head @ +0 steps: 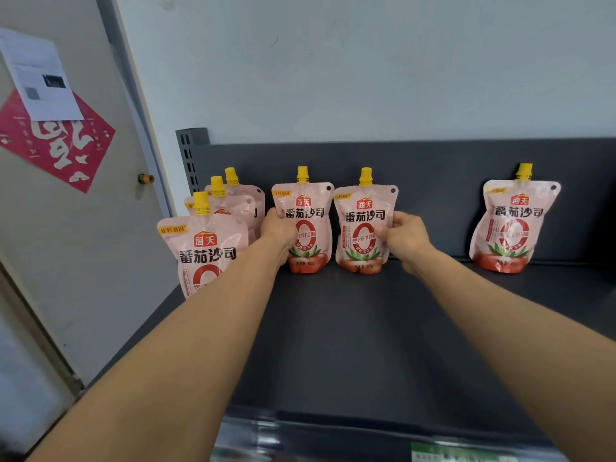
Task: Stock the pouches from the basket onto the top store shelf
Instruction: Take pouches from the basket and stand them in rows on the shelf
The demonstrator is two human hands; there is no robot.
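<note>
Shelf stock (both upright): my left hand gripped the left pouch, my right hand gripped the right pouch.

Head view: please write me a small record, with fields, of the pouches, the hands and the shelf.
shelf: dark, top level
pouches seen: six, standing caps up
left row: three pouches, one behind another
left hand: grips left-middle pouch
right hand: grips right-middle pouch
far-right pouch: stands alone, no hand on it
</note>
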